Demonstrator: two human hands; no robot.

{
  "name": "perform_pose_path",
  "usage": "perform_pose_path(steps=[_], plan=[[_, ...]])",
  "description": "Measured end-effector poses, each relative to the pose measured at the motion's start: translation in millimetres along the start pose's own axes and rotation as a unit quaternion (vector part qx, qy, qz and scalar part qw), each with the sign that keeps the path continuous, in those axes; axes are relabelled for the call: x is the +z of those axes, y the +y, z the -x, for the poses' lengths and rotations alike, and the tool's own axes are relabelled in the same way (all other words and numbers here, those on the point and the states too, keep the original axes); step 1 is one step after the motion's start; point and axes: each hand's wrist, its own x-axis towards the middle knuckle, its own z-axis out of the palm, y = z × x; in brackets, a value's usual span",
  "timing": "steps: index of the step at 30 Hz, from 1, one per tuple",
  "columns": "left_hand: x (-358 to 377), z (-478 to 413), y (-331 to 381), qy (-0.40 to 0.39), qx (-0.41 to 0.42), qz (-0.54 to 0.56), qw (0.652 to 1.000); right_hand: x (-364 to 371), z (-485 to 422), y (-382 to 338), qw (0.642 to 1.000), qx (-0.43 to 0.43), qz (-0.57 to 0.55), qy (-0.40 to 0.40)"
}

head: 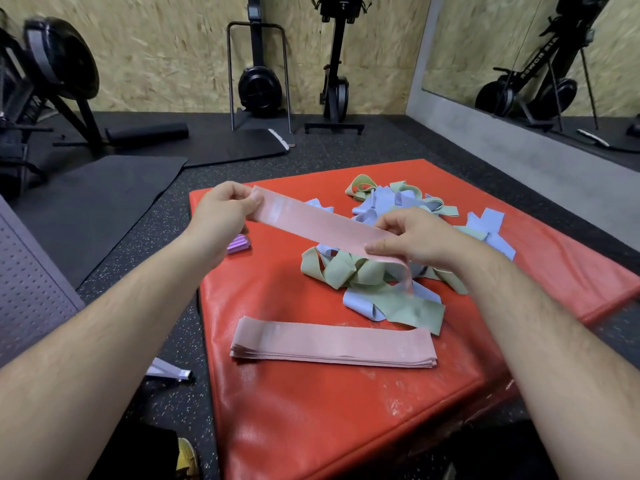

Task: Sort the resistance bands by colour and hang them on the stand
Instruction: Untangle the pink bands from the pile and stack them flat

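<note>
A pink resistance band [318,225] is stretched flat in the air above a red mat [311,420]. My left hand [221,213] pinches its left end and my right hand [412,237] pinches its right end, where the band curls downward. Below them, near the front of the mat, lies a neat flat stack of pink bands [332,342]. Behind it sits a tangled heap of green bands [332,271] and blue bands [384,202], mixed together. No stand shows in this view.
A small purple object [239,243] lies at the mat's left edge. Black floor mats [104,202] and rowing machines [258,81] stand behind. A grey perforated panel [31,282] is at the left. A mirror [554,64] covers the right wall.
</note>
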Motion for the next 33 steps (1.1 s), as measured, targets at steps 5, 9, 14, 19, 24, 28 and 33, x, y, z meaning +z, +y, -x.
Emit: perform_pose_path(steps=[5,9,14,19,24,28,33], plan=[[-17.2,8.4,-16.3,-0.009,-0.032,-0.010,0.999,-13.8,21.0,23.3,0.998,0.040,0.044,-0.007],[-25.7,25.4,-23.5,-0.019,-0.045,-0.025,0.998,-21.0,40.4,35.5,0.998,0.055,0.037,-0.022],[-37.7,46.9,-35.8,-0.085,-0.084,-0.097,0.988,-16.7,59.5,57.8,0.990,0.108,-0.064,-0.058],[-37.8,69.3,-54.6,-0.146,-0.111,-0.171,0.968,5.4,76.6,64.2,0.990,0.118,-0.001,-0.072],[-36.4,80.7,-77.0,-0.156,-0.137,-0.223,0.952,20.6,86.3,69.5,0.987,0.126,0.064,-0.076],[-33.9,86.4,-86.7,-0.148,-0.131,-0.256,0.946,29.7,86.3,72.4,0.983,0.111,0.129,-0.064],[-33.0,91.3,-87.5,-0.141,-0.108,-0.292,0.940,39.9,87.7,70.1,0.982,0.095,0.158,-0.047]])
